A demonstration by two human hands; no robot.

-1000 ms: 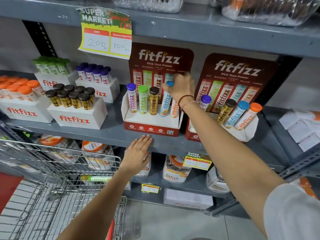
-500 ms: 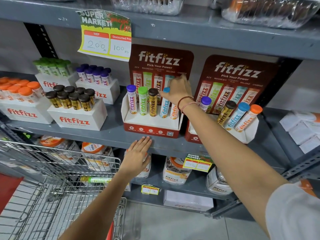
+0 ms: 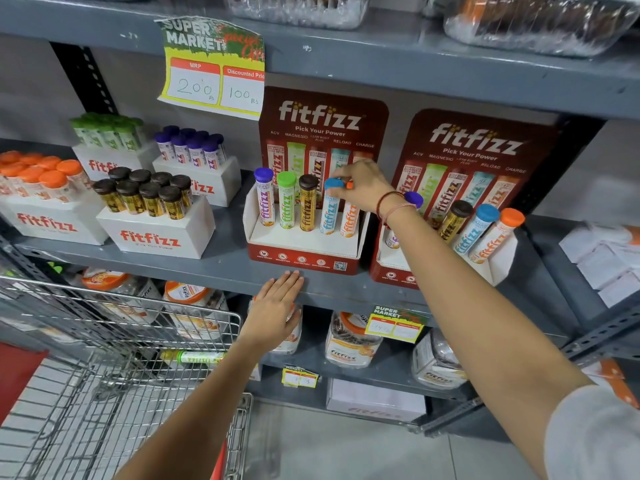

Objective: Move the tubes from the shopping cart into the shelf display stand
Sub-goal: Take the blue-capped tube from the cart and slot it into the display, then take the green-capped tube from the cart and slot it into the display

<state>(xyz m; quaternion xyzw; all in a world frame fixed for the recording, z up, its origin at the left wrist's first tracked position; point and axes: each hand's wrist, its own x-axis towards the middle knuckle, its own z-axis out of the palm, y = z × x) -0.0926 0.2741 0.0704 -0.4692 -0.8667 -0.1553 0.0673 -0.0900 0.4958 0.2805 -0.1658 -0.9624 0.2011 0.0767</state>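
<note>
A red and white fitfizz display stand (image 3: pixel 304 242) sits on the middle shelf and holds a row of upright tubes with purple, green, brown, blue and orange caps. My right hand (image 3: pixel 363 188) pinches the cap of the blue-capped tube (image 3: pixel 329 211), which stands in its slot beside the orange-capped tube (image 3: pixel 349 220). My left hand (image 3: pixel 277 306) lies flat and open against the shelf's front edge below the stand. The wire shopping cart (image 3: pixel 138 306) is at lower left, with a green-capped tube (image 3: pixel 194 357) lying inside it.
A second fitfizz stand (image 3: pixel 498 268) to the right holds several leaning tubes. White fitfizz boxes (image 3: pixel 152 233) full of capped tubes fill the shelf's left side. A price sign (image 3: pixel 211 67) hangs from the upper shelf. Jars (image 3: pixel 349 344) sit on the lower shelf.
My right hand has pushed the blue-capped tube down from a raised, tilted position into its slot in the stand. My left hand has stayed on the shelf edge.
</note>
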